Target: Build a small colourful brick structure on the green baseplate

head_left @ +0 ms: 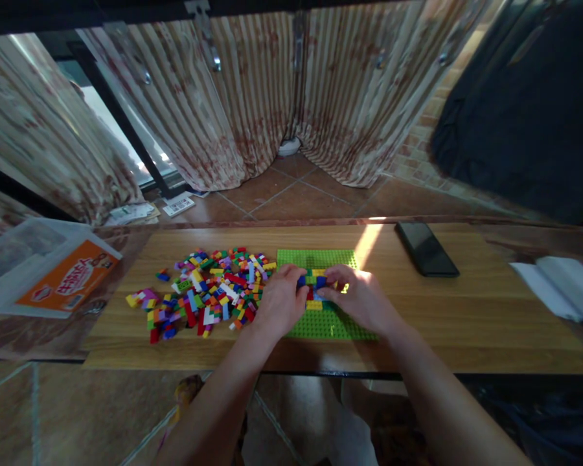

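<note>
Green baseplate (311, 329) lies midway between the left and right edges of the tabletop (490, 317). Over it, left hand (282, 301) and right hand (357, 296) both grasp a short brick row (315, 281), one at each end; loose bricks (229, 293) lie toward the left edge.

Can't read any text for certain. See large white characters (63, 282) on orange label (72, 274) of plastic box (24, 246), left edge of frame; too blurred. Same for dark print (177, 206) on white card (181, 203), left of centre.
</note>
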Motion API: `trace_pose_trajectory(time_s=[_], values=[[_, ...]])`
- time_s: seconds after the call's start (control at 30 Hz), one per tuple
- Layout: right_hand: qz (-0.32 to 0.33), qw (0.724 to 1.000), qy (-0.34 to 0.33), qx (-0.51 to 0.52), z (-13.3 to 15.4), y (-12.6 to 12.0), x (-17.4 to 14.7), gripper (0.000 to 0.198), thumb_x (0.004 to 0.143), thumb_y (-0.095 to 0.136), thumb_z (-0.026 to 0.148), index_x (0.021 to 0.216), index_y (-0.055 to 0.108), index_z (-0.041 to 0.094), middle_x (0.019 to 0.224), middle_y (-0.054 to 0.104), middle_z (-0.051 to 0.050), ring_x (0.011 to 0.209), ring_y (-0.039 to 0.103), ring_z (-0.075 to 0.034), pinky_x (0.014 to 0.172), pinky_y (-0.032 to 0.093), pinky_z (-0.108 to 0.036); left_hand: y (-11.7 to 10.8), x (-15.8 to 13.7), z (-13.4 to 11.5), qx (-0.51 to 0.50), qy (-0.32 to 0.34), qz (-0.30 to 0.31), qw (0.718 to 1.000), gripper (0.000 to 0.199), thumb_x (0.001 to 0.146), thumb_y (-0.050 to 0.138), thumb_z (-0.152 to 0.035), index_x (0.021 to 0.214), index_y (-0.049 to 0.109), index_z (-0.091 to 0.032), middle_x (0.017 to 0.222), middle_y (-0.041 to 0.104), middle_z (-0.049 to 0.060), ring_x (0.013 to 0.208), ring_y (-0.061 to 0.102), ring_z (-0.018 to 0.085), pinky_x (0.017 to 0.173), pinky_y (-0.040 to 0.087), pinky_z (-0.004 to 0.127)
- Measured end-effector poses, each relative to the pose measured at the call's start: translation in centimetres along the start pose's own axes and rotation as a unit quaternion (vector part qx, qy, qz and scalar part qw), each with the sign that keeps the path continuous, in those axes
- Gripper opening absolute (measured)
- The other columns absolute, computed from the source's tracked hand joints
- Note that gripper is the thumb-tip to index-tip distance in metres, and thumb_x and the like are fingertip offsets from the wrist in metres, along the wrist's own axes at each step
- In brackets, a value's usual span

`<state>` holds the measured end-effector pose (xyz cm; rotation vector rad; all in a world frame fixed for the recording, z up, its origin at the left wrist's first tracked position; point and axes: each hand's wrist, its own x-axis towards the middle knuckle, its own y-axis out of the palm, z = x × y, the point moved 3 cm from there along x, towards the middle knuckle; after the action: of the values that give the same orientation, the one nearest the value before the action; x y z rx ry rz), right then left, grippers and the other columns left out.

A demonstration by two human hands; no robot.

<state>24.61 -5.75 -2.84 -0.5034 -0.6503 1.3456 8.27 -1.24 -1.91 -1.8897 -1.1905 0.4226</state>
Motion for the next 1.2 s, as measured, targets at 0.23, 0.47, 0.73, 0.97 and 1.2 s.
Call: trace_pose_trajectory(time_s=[0.23, 0.47, 0.73, 0.97, 1.2], values=[[-0.027, 0.999, -0.037, 0.028, -0.9, -0.1, 0.2, 0.017, 0.085, 0.057, 0.028, 0.100, 0.062, 0.022, 0.091, 0.074, -0.006, 0.079, 0.069, -0.018, 0.074, 0.054, -0.034, 0.3, -0.7, -0.4, 0.012, 0.018, -0.002, 1.000, 0.032, 0.083, 0.060, -0.017, 0.115, 0.063, -0.017, 0.131, 0.054, 0.012, 0.124, 0.052, 0.026, 0.108, 0.042, 0.041], [-0.031, 0.997, -0.070, 0.028, -1.0, 0.1, 0.2, 0.019, 0.087, 0.050, 0.024, 0.102, 0.062, 0.022, 0.091, 0.073, -0.007, 0.081, 0.069, -0.019, 0.073, 0.055, -0.034, 0.9, -0.8, -0.5, 0.043, 0.035, -0.014, 0.998, 0.031, 0.083, 0.060, -0.019, 0.114, 0.064, -0.020, 0.127, 0.056, 0.010, 0.118, 0.054, 0.027, 0.105, 0.043, 0.046], [-0.064, 0.997, -0.032, -0.017, -0.6, -0.9, 0.4, 0.020, 0.087, 0.048, 0.023, 0.095, 0.066, 0.020, 0.089, 0.074, -0.006, 0.076, 0.068, -0.019, 0.070, 0.051, -0.031, 0.7, -1.6, -1.8, 0.099, 0.060, -0.013, 0.993, 0.036, 0.086, 0.059, -0.027, 0.122, 0.060, -0.024, 0.139, 0.047, 0.011, 0.124, 0.045, 0.032, 0.104, 0.039, 0.051], [-0.101, 0.993, -0.009, -0.052, 0.1, -1.1, 0.3, 0.021, 0.089, 0.048, 0.029, 0.092, 0.067, 0.020, 0.083, 0.072, -0.007, 0.069, 0.065, -0.019, 0.065, 0.048, -0.031, 1.5, -2.5, -2.9, 0.136, 0.055, 0.018, 0.989, 0.048, 0.089, 0.056, -0.037, 0.134, 0.051, -0.024, 0.149, 0.038, 0.016, 0.137, 0.033, 0.036, 0.109, 0.025, 0.064], [-0.130, 0.984, -0.098, -0.070, 0.4, 0.4, 0.4, 0.023, 0.091, 0.049, 0.035, 0.097, 0.066, 0.019, 0.100, 0.067, -0.012, 0.092, 0.062, -0.023, 0.084, 0.050, -0.039, 1.7, -2.8, -2.8, 0.158, 0.042, 0.035, 0.986, 0.048, 0.090, 0.052, -0.040, 0.135, 0.049, -0.023, 0.153, 0.034, 0.016, 0.142, 0.027, 0.036, 0.110, 0.021, 0.068]])
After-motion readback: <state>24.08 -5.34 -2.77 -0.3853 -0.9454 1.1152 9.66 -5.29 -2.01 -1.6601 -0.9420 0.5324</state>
